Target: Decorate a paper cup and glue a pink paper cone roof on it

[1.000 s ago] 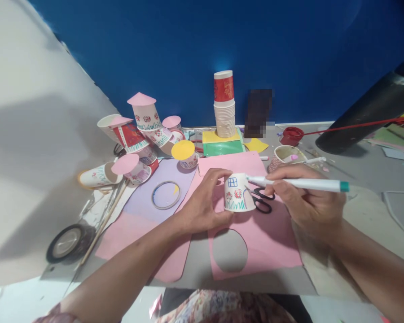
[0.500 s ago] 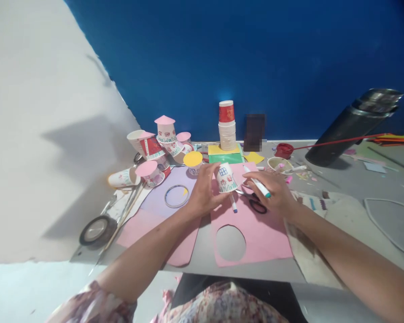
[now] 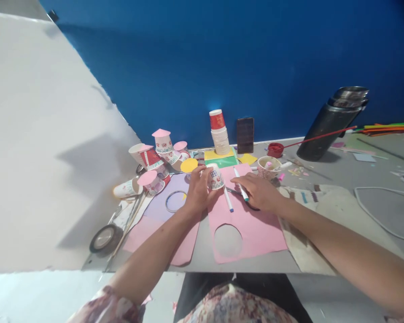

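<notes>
Since a second ago: view pulled back, decorated paper cup (image 3: 215,178) carried left and further up the desk, right hand (image 3: 258,193) dropped from drawing pose to flat over pink paper. Left hand (image 3: 198,192) wrapped round cup, fingers pressed on its side, cup tilted, blue window drawing facing camera, held just above top edge of pink sheet with cut-out hole (image 3: 245,224). Right hand pinching teal-capped marker (image 3: 241,190) loosely between thumb and fingers, marker lying nearly flat, tip pointing away. Second marker, blue-tipped (image 3: 228,200), loose on pink sheet between both hands. Scissors (image 3: 252,207) mostly hidden under right hand. Further out: yellow-lidded cup (image 3: 189,166) just left of held cup, pile of finished cups with pink lids (image 3: 156,157), tape ring (image 3: 175,201) on lilac paper, stack of plain cups (image 3: 220,134) against blue wall, black flask (image 3: 330,128) far right.
</notes>
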Available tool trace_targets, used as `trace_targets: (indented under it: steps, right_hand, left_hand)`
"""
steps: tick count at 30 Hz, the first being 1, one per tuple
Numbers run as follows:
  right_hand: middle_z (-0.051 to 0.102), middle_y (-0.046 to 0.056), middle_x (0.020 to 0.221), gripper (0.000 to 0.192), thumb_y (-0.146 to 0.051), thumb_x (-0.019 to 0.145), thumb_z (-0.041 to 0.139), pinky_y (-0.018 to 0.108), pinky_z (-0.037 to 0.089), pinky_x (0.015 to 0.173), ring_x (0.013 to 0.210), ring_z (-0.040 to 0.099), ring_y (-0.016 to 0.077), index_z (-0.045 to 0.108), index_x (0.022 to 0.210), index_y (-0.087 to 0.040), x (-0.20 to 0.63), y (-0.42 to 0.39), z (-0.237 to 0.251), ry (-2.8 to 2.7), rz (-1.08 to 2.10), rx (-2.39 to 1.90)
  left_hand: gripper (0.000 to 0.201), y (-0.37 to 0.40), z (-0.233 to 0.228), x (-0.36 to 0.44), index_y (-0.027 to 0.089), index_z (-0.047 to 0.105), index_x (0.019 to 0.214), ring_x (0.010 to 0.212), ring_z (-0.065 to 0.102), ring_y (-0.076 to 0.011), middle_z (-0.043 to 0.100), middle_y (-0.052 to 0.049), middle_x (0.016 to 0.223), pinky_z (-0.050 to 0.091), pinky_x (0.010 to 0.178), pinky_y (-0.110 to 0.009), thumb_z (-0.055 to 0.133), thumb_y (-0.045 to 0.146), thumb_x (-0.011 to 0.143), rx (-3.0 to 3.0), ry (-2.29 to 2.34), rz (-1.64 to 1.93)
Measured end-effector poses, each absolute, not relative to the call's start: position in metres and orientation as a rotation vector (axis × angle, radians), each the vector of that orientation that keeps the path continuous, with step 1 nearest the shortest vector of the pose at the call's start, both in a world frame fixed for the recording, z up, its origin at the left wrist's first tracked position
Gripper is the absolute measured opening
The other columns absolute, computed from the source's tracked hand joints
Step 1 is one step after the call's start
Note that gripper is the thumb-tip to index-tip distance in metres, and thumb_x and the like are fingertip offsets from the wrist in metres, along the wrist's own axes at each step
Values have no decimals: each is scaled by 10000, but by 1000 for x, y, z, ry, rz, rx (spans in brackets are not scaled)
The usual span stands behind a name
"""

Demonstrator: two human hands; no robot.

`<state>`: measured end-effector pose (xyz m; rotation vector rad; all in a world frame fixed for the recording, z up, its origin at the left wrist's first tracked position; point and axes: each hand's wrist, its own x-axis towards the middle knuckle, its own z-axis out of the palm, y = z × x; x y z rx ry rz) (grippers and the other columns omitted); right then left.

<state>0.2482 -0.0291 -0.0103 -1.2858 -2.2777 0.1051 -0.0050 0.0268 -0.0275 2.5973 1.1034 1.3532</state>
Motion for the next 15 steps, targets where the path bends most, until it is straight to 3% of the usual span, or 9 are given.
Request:
trace_targets:
  steps: [4,9,15]
  right_hand:
    - [758,126,1135,601,21,811,529,363,505,852,1092,644,279,650,1359,-194,246,-30,-8,-2307,143,-1323]
    - [755,128,1147,601,25,813,541,360,497,865,1107,641,281,649,1363,-193,244,-31,-4,-2326,169,-1358]
    - [760,125,1185,596,37,835,537,350,478,876,1126,632,272,643,1376,-191,245,-27,-3,-2322,165,-1416]
  left_hand:
    - [709,32,-32,-8,350,401,1494,1408,471,-374,446,-138,1466,450,1155,-616,749,243,885,2658,1152,1346]
    - [876,32,-31,-4,293,397,1495,1378,475,-380,433,-151,1446,427,1172,-608,874,311,760,2672,1070,1295]
    - [624,23,-18,-9,303,366,1499,1366,479,-317,434,-135,1437,513,1097,-552,600,240,925,2421,1112,1380]
